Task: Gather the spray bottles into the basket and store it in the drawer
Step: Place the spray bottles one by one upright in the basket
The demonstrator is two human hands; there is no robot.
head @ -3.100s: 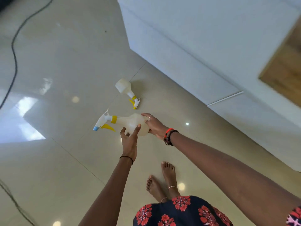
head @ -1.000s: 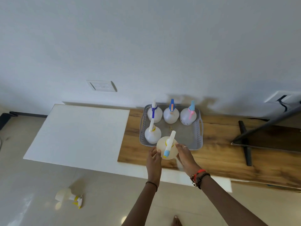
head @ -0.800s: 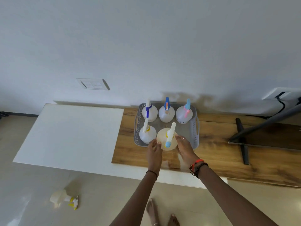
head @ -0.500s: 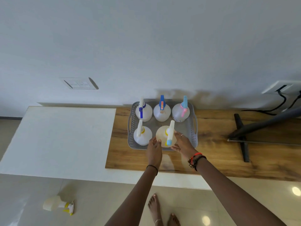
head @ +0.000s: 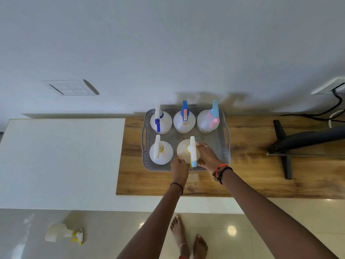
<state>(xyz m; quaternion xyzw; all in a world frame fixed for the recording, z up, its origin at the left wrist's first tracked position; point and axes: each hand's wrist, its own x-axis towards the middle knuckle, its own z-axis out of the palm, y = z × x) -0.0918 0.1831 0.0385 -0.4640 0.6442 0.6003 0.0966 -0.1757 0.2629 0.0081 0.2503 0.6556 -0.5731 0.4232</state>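
My basket is crowded: five spray bottles fill all but its front-right corner, where my right grip reaches in. The desk right of it is open up to the black stand.

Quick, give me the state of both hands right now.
Left hand: closed on the side of the light-blue-nozzle spray bottle in the basket.
Right hand: closed on the same bottle's other side.
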